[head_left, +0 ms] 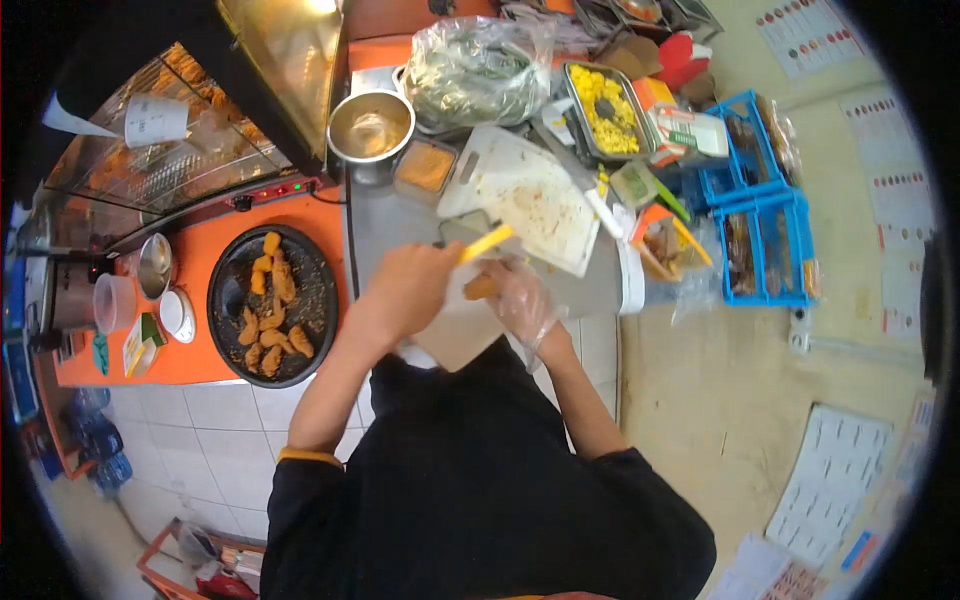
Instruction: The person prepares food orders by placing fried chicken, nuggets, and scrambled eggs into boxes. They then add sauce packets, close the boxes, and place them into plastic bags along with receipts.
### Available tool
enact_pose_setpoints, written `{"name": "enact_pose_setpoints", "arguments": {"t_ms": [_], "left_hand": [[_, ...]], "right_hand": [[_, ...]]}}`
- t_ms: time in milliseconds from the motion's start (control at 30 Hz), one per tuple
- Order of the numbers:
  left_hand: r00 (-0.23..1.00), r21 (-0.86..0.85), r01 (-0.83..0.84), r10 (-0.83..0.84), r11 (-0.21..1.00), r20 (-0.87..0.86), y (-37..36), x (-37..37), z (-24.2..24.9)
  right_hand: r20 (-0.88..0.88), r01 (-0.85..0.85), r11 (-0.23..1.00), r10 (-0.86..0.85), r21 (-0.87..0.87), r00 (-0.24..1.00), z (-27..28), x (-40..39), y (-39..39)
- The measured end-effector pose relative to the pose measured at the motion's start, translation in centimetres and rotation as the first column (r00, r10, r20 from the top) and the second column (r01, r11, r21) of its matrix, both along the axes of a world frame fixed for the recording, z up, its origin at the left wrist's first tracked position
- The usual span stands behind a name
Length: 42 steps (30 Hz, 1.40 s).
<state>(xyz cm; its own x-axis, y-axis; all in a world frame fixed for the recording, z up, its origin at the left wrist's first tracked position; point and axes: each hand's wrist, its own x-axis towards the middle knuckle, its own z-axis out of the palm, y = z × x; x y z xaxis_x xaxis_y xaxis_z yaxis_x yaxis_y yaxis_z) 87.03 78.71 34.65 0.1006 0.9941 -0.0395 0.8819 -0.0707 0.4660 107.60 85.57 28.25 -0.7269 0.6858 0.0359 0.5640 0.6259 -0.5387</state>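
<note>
My bare left hand (pixel 405 292) is closed at the upper edge of a pale paper-like carton (pixel 455 335). A yellow strip (pixel 487 243) sticks out past its fingers. My right hand (pixel 522 305), in a clear plastic glove, is closed around a brown fried piece (pixel 480 288) at the carton's right side. Just beyond both hands lies a white cutting board (pixel 530 195) with crumbs on it. A knife (pixel 590 195) with a white handle rests along the board's right edge.
On the left, a black round tray (pixel 225 330) holds several fried pieces beside a lit glass display case (pixel 280 75). A metal bowl (pixel 370 128), an orange-filled tub (pixel 425 168), a bag of greens (pixel 480 75) and a tray of yellow pieces (pixel 632 150) line the back. Blue baskets (pixel 765 200) stand right.
</note>
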Motion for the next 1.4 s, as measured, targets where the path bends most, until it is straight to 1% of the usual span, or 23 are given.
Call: {"name": "enact_pose_setpoints", "arguments": {"t_ms": [67, 100, 167, 200, 233, 267, 333, 367, 467, 567, 633, 667, 733, 767, 900, 967, 1033, 1067, 1100, 1133, 1233, 1300, 1400], "left_hand": [[0.998, -0.152, 0.05, -0.053, 0.987, -0.02, 6.1, 4.7, -0.2], [0.998, -0.022, 0.058, -0.057, 0.998, 0.036, 8.7, 6.7, -3.3], [0.998, -0.23, 0.062, -0.065, 0.971, -0.007, 14.5, 10.9, -3.0], [0.993, -0.099, 0.106, -0.111, 0.989, -0.042, 17.5, 12.7, -7.2], [0.996, -0.065, -0.058, 0.053, 0.996, -0.077, 20.3, 14.8, -10.7], [0.995, -0.108, -0.066, 0.057, 0.992, -0.08, 22.2, 15.4, -10.1], [0.985, -0.01, -0.044, 0.041, 0.999, -0.168, 25.1, 15.9, -9.6], [0.956, -0.05, -0.051, 0.034, 0.997, -0.292, 28.6, 17.2, -14.7], [0.947, 0.065, -0.102, 0.116, 0.993, -0.299, 30.0, 16.8, -15.7], [0.939, 0.081, -0.084, 0.106, 0.993, -0.326, 28.5, 16.2, -14.3], [0.945, 0.062, -0.097, 0.111, 0.993, -0.308, 26.8, 15.9, -13.4], [0.956, 0.14, -0.093, 0.128, 0.986, -0.266, 25.6, 15.6, -13.2], [0.975, 0.294, -0.095, 0.149, 0.951, -0.167, 22.8, 15.3, -12.8], [0.982, 0.239, -0.099, 0.133, 0.966, -0.133, 21.2, 14.9, -11.8], [0.88, 0.413, -0.4, 0.217, 0.819, 0.423, 9.8, 11.1, -6.6], [0.683, 0.361, -0.636, 0.281, 0.682, 0.674, 0.1, 7.8, -3.8], [0.425, 0.116, -0.812, 0.443, 0.572, 0.789, -9.3, 5.3, -4.5], [0.428, 0.195, -0.877, 0.527, 0.44, 0.735, -14.4, 4.3, -4.8], [0.172, 0.005, -0.961, 0.583, 0.277, 0.794, -18.5, 4.6, -7.8], [0.127, 0.016, -0.987, 0.72, 0.159, 0.682, -22.9, 4.6, -8.5], [0.076, -0.019, -0.995, 0.883, 0.095, 0.464, -34.3, 6.6, -12.5], [-0.03, -0.13, -0.991, 0.913, 0.025, 0.406, -38.8, 8.6, -12.7], [-0.201, -0.28, -0.957, 0.876, -0.079, 0.439, -42.0, 11.4, -13.2]], "right_hand": [[-0.098, 0.042, 0.987, -0.027, 0.154, 0.995, -4.9, 4.7, 4.4], [-0.062, 0.062, 0.985, -0.053, 0.16, 0.997, -5.9, 6.5, 6.2], [-0.073, 0.038, 0.975, -0.023, 0.217, 0.997, -10.3, 9.9, 10.9], [-0.108, 0.015, 0.962, 0.015, 0.274, 0.994, -13.5, 11.5, 13.5], [-0.154, -0.035, 0.923, 0.101, 0.383, 0.983, -11.7, 10.8, 15.5], [-0.138, -0.131, 0.931, 0.187, 0.34, 0.973, -12.7, 11.2, 17.9], [-0.036, 0.207, 0.967, -0.204, 0.146, 0.978, -13.7, 10.6, 18.4], [0.048, 0.169, 0.975, -0.177, 0.146, 0.983, -13.9, 10.8, 18.2], [0.331, 0.077, 0.985, -0.126, 0.157, 0.935, -14.6, 10.9, 19.4], [0.28, 0.102, 0.963, -0.173, 0.249, 0.944, -14.7, 11.4, 19.1], [0.221, -0.005, 0.896, -0.104, 0.444, 0.97, -15.2, 12.5, 19.4], [0.194, -0.051, 0.844, -0.064, 0.534, 0.979, -15.7, 12.5, 19.6], [0.289, -0.27, 0.891, 0.166, 0.366, 0.943, -12.2, 11.6, 19.2], [0.332, -0.37, 0.891, 0.276, 0.265, 0.902, -9.3, 11.2, 18.6], [0.367, -0.682, 0.702, 0.702, -0.207, 0.611, 1.9, 6.0, 11.6], [0.229, -0.701, 0.696, 0.715, -0.153, 0.66, 2.9, 0.6, 7.1], [0.333, -0.797, 0.464, 0.736, 0.387, 0.589, -0.5, -6.2, 2.6], [0.092, -0.828, 0.561, 0.824, 0.011, 0.559, 0.9, -12.3, -0.8], [-0.093, -0.886, 0.461, 0.885, 0.05, 0.456, -1.3, -16.9, -3.0], [-0.096, -0.894, 0.447, 0.891, 0.017, 0.443, -2.7, -21.3, -6.1], [0.08, -0.912, 0.323, 0.932, 0.252, 0.353, -11.4, -31.5, -11.8], [0.608, -0.956, 0.184, 0.74, 0.226, 0.287, -11.8, -35.0, -15.0], [0.688, -0.928, -0.022, 0.678, 0.371, 0.259, -14.4, -36.7, -14.8]]}}
